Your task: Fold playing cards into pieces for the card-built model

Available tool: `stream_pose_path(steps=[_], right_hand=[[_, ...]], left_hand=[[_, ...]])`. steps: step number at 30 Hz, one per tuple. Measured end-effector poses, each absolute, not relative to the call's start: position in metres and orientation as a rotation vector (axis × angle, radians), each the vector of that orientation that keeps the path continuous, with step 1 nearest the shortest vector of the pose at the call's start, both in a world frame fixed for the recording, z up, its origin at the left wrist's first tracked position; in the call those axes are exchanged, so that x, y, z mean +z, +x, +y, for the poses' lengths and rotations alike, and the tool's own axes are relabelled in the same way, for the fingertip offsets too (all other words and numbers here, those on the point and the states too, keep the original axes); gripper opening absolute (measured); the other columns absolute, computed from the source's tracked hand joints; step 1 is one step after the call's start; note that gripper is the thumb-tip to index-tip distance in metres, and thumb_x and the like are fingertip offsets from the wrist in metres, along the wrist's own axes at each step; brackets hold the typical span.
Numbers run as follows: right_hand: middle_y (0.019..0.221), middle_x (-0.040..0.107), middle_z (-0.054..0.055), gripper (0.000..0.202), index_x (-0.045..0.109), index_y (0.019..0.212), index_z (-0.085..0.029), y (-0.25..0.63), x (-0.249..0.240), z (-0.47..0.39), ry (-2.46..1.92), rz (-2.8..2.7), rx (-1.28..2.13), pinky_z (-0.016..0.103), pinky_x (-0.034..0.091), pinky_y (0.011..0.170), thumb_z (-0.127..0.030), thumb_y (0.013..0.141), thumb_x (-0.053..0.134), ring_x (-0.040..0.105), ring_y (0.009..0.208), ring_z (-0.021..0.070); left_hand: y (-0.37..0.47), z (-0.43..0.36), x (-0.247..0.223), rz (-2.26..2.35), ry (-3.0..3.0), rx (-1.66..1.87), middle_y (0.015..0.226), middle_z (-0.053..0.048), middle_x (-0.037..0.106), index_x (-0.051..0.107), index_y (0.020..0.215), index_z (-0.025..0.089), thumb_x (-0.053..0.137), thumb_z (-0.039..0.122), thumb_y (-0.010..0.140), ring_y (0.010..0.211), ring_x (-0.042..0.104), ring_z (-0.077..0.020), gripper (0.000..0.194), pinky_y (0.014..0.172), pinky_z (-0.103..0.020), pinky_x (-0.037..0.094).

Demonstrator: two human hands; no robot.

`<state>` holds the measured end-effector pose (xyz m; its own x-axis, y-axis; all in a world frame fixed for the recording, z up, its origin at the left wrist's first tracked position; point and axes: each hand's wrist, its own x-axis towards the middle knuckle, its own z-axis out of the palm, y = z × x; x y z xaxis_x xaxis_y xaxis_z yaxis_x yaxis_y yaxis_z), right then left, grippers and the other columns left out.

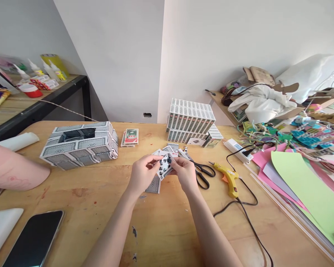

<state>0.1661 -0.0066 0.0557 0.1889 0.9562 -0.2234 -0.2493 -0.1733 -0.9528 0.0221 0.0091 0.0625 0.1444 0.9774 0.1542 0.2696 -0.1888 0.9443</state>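
Between my two hands is a black-suited playing card [163, 168], its face turned toward me and tilted. My left hand [145, 171] pinches its left edge. Fingers of my right hand [184, 170] close on its right side. Under and behind the held card lie more playing cards [155, 184], most with grey patterned backs up, and one shows a red 2. Black-handled scissors [203, 174] rest just right of my right hand, their blades partly covered by the hand and cards.
A card-covered box [80, 144] with a top opening stands left, near two card packs [130, 137]. Stacked card packs [190, 118] stand at the back. A yellow glue gun [228, 178], power strip [238, 150] and coloured paper [303, 185] lie right; a phone [35, 237] and pink bottle [15, 168] left.
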Motion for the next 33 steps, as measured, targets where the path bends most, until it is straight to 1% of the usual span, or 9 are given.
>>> stream_pose_path(steps=[5,8,10,12,14,17,21,25,33], right_hand=[[0.067,0.071,0.004,0.025,0.066,0.076,-0.016,0.165,0.055,-0.007,-1.255,-0.796,1.296,0.035,0.056,0.056,-0.038,0.064,0.068,0.067,0.062,0.0224],[0.074,0.071,0.004,0.024,0.065,0.084,-0.017,0.163,0.053,-0.007,-1.279,-0.946,1.23,0.036,0.057,0.061,-0.037,0.069,0.063,0.067,0.066,0.0215],[0.084,0.072,0.005,0.026,0.064,0.095,-0.019,0.161,0.053,-0.009,-1.308,-1.138,1.06,0.036,0.056,0.07,-0.032,0.073,0.06,0.067,0.074,0.0211],[0.091,0.071,0.006,0.026,0.064,0.101,-0.021,0.16,0.054,-0.011,-1.33,-1.355,0.815,0.035,0.053,0.078,-0.027,0.077,0.057,0.066,0.083,0.0205],[0.09,0.071,0.006,0.02,0.067,0.094,-0.022,0.159,0.057,-0.013,-1.343,-1.517,0.604,0.033,0.052,0.077,-0.023,0.08,0.052,0.066,0.084,0.0194],[0.082,0.072,0.005,0.02,0.069,0.083,-0.023,0.159,0.06,-0.017,-1.384,-1.601,0.46,0.029,0.051,0.068,-0.024,0.083,0.049,0.066,0.074,0.0188],[0.083,0.072,0.004,0.021,0.069,0.085,-0.026,0.16,0.062,-0.02,-1.439,-1.586,0.486,0.03,0.051,0.067,-0.028,0.083,0.049,0.067,0.073,0.02],[0.081,0.072,0.003,0.021,0.07,0.087,-0.026,0.159,0.063,-0.021,-1.445,-1.539,0.596,0.031,0.052,0.066,-0.027,0.08,0.05,0.067,0.071,0.0202],[0.079,0.074,0.004,0.028,0.071,0.092,-0.02,0.154,0.063,-0.02,-1.498,-1.561,0.667,0.029,0.052,0.066,-0.02,0.077,0.047,0.069,0.071,0.0204]], left_hand=[[0.017,0.011,0.062,1.178,1.658,1.055,0.104,-0.006,0.066,0.071,0.09,0.021,0.056,0.025,0.075,0.082,0.065,-0.0175,0.022,0.058,-0.024,0.054],[0.016,0.013,0.06,1.225,1.674,1.075,0.095,-0.005,0.068,0.072,0.08,0.02,0.053,0.022,0.075,0.081,0.065,-0.0166,0.019,0.061,-0.023,0.054],[0.015,0.013,0.059,1.269,1.677,1.07,0.085,-0.003,0.069,0.069,0.075,0.02,0.052,0.018,0.074,0.073,0.065,-0.0147,0.017,0.06,-0.023,0.053],[0.016,0.011,0.06,1.319,1.7,1.041,0.077,0.0,0.068,0.066,0.078,0.02,0.052,0.015,0.074,0.064,0.065,-0.0131,0.015,0.057,-0.022,0.052],[0.018,0.008,0.063,1.382,1.791,1.016,0.077,0.001,0.069,0.063,0.084,0.022,0.051,0.012,0.075,0.066,0.065,-0.0135,0.017,0.059,-0.024,0.052],[0.019,0.004,0.069,1.463,2.001,1.063,0.084,0.001,0.07,0.062,0.087,0.024,0.051,0.013,0.078,0.079,0.066,-0.0161,0.018,0.073,-0.029,0.05],[0.019,0.003,0.075,1.513,2.076,1.195,0.082,-0.001,0.071,0.064,0.081,0.023,0.054,0.021,0.08,0.081,0.065,-0.0181,0.01,0.081,-0.033,0.049],[0.015,0.005,0.076,1.507,1.908,1.211,0.083,-0.002,0.071,0.063,0.081,0.022,0.057,0.025,0.078,0.077,0.067,-0.017,0.008,0.077,-0.03,0.052],[0.012,0.006,0.074,1.502,1.947,1.142,0.091,-0.003,0.071,0.061,0.093,0.02,0.048,0.015,0.081,0.086,0.067,-0.0167,0.018,0.077,-0.027,0.051]])
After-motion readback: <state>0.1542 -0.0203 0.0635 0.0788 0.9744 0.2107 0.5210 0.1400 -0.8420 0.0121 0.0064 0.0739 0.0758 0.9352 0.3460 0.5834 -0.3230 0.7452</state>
